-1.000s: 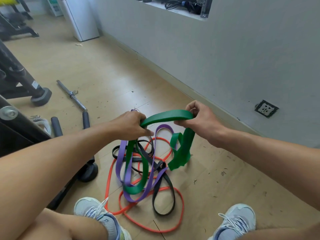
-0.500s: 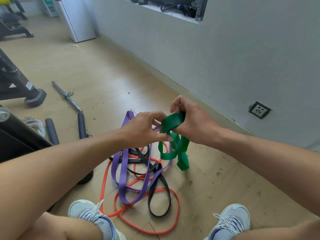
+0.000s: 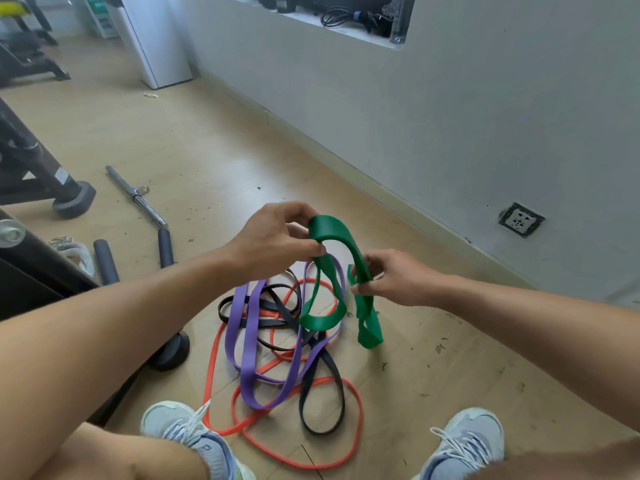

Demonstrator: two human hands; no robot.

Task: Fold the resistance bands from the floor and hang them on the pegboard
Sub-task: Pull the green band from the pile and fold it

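Observation:
A wide green resistance band (image 3: 337, 233) is held in the air above the floor. My left hand (image 3: 273, 239) pinches its top bend, and my right hand (image 3: 391, 278) grips its doubled strands lower down on the right. Green loops hang below both hands. Under them a purple band (image 3: 247, 344), a black band (image 3: 320, 382) and a thin orange band (image 3: 349, 448) lie tangled on the wooden floor between my two shoes. No pegboard is in view.
A grey wall with a socket (image 3: 521, 220) runs along the right. A metal bar with black grips (image 3: 138, 199) lies at the left. Black gym machine frames (image 3: 38, 168) stand further left. A white cabinet (image 3: 156, 39) stands at the back.
The hands came together with the green band, then parted again. My left hand now holds the top bend, and my right hand has dropped lower to the right, holding gathered strands.

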